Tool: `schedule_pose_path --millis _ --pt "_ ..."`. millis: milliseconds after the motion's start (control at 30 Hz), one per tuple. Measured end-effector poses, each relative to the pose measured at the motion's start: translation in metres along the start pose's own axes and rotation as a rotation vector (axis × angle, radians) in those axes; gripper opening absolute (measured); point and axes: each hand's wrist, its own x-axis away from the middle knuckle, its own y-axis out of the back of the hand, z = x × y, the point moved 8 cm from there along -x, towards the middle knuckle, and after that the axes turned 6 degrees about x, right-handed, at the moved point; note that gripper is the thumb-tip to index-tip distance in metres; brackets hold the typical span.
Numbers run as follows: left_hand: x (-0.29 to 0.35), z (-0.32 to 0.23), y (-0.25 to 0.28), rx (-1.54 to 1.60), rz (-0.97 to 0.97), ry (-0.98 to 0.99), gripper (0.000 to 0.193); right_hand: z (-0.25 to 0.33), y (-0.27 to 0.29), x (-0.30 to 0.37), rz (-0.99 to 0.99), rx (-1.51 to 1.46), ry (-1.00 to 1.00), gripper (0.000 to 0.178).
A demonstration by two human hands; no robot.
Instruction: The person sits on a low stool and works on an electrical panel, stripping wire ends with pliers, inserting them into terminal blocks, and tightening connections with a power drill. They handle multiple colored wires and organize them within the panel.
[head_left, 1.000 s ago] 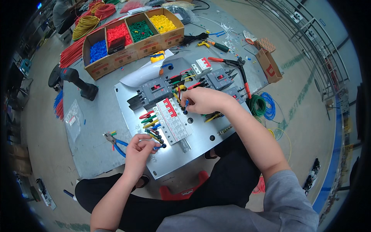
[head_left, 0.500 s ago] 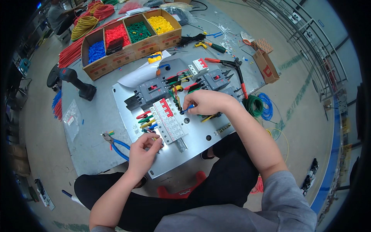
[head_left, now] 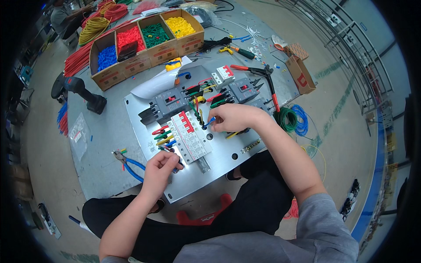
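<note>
Right hand (head_left: 231,117) pinches blue wire (head_left: 210,122); left hand (head_left: 158,172) near breaker (head_left: 189,139), grip unclear.

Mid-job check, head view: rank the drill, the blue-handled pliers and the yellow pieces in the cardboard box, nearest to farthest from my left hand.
From the left hand:
1. Pliers: just to its left, on the table.
2. Drill: farther off, ahead and left.
3. Yellow pieces: farthest ahead, in the box's rightmost compartment.

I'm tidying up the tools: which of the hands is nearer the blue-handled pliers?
Left. The left hand is just right of the blue-handled pliers; the right hand is farther off, across the white breaker block.
</note>
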Motion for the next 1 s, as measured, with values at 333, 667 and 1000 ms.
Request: schedule_pose_path --millis 333,667,1000 --pt "-0.006 0.011 0.004 0.196 0.016 0.098 0.025 0.009 0.000 -0.003 -0.006 0.038 -0.023 0.044" --pt "-0.005 0.013 0.008 0.251 -0.043 0.089 0.033 0.013 -0.002 -0.009 -0.014 0.062 -0.020 0.040" --pt "0.004 0.000 0.008 0.307 -0.012 0.056 0.036 0.011 0.002 -0.013 -0.051 0.033 0.009 0.035"
